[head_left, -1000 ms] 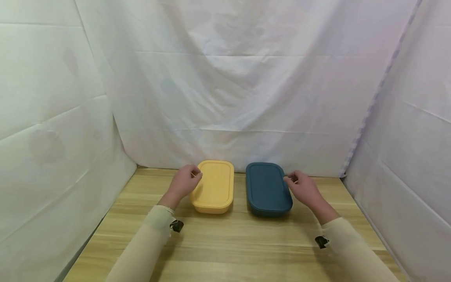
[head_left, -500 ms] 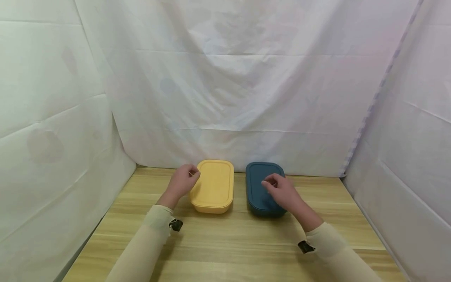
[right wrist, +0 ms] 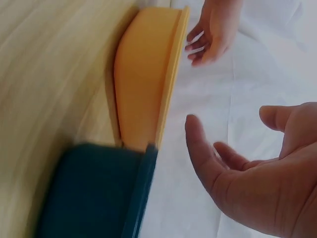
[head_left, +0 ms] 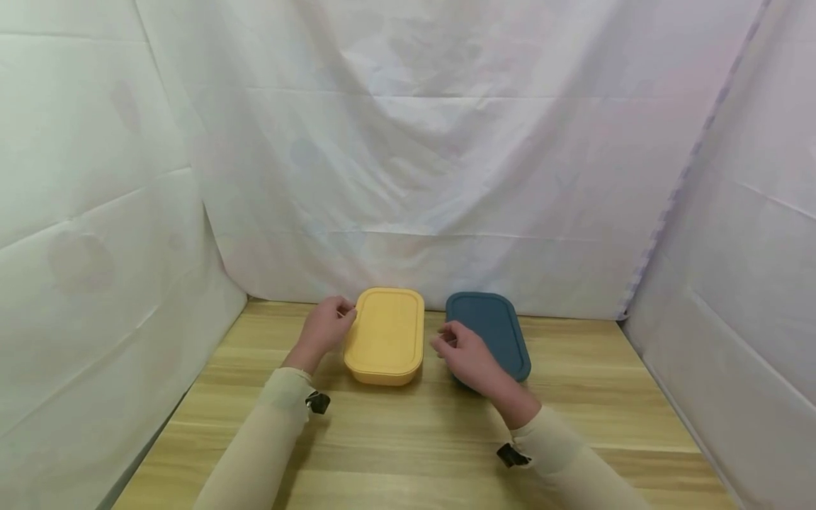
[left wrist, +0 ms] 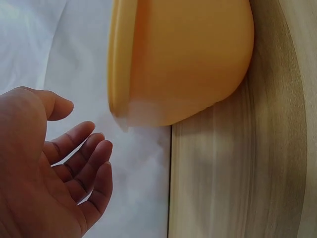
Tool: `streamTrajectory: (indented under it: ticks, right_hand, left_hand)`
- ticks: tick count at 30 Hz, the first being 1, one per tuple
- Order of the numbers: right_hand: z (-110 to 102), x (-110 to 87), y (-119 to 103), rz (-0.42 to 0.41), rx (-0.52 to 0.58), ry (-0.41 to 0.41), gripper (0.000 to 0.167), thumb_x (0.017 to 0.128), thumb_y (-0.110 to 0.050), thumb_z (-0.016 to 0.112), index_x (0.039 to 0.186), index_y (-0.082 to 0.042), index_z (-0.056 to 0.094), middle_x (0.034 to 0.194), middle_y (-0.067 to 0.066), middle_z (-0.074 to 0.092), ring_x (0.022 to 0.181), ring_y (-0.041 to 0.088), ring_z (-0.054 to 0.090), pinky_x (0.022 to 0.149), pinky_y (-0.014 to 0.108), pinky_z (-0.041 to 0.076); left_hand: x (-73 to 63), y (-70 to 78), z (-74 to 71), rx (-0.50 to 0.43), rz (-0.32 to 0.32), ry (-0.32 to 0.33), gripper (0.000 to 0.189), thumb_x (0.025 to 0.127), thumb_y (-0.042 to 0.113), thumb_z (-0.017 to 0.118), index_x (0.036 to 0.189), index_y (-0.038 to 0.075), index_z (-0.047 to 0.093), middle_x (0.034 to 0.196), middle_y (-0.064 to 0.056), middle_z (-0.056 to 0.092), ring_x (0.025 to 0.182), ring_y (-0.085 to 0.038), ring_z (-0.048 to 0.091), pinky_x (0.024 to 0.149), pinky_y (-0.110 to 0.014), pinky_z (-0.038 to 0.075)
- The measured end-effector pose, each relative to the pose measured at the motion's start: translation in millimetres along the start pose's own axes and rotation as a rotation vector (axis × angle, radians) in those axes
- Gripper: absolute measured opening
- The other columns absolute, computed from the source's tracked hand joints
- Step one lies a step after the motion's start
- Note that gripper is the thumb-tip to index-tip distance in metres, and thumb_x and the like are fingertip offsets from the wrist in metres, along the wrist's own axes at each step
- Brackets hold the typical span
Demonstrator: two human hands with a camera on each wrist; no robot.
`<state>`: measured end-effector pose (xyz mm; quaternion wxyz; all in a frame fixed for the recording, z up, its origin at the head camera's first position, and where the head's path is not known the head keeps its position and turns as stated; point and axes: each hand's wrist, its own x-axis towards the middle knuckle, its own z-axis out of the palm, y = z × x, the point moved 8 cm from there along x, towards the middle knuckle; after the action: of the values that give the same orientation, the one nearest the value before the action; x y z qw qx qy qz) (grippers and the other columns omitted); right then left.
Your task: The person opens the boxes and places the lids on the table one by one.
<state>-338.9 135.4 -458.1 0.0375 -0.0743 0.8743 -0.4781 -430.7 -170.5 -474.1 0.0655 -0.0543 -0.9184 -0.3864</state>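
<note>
Side by side on the wooden table sit two lidded lunch boxes. The yellow box (head_left: pixel 385 333) is on the left, the dark blue box (head_left: pixel 494 326) on the right. My left hand (head_left: pixel 324 328) hovers by the yellow box's left edge; in the left wrist view a gap parts its loosely bent fingers (left wrist: pixel 101 186) from the box. Over the blue box's left side hangs my right hand (head_left: pixel 468 358), its fingertips reaching into the space between the boxes. The right wrist view shows this hand (right wrist: pixel 247 173) above the lids, holding nothing. Part of the blue box's lid is hidden by it.
A white cloth curtain (head_left: pixel 408 177) hangs right behind the boxes. More cloth walls the left side (head_left: pixel 95 212) and the right side (head_left: pixel 733 248). Bare wooden tabletop (head_left: pixel 395 446) lies in front of the boxes.
My right hand has moved left, from the blue box's right edge across its lid to the gap between the boxes. My left hand has drifted slightly left. Both boxes stay put.
</note>
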Motion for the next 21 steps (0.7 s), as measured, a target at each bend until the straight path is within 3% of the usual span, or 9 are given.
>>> streamTrajectory:
  ticks: [9,21]
  right_hand:
    - [34.2,5.9,-6.3,0.057,-0.047,-0.016,0.071,0.111,-0.048,0.067,0.162,-0.003,0.045,0.151,0.022,0.056,0.126,0.035,0.065,0.096,0.056,0.058]
    - [41.8,8.3,-8.4,0.096,-0.061,-0.004,0.078,0.111,-0.050,0.065,0.167,-0.002,0.039,0.159,0.026,0.049,0.138,0.041,0.058,0.106,0.062,0.052]
  left_hand:
    - [9.8,-20.2,4.3,-0.029,-0.077,-0.003,0.029,0.112,0.033,0.061,0.123,0.009,0.073,0.122,-0.011,0.072,0.110,-0.032,0.067,0.095,-0.051,0.057]
    - [18.3,-26.5,7.8,-0.099,-0.108,-0.033,0.026,0.112,0.033,0.062,0.127,0.014,0.071,0.117,-0.008,0.069,0.106,-0.030,0.064,0.090,-0.047,0.054]
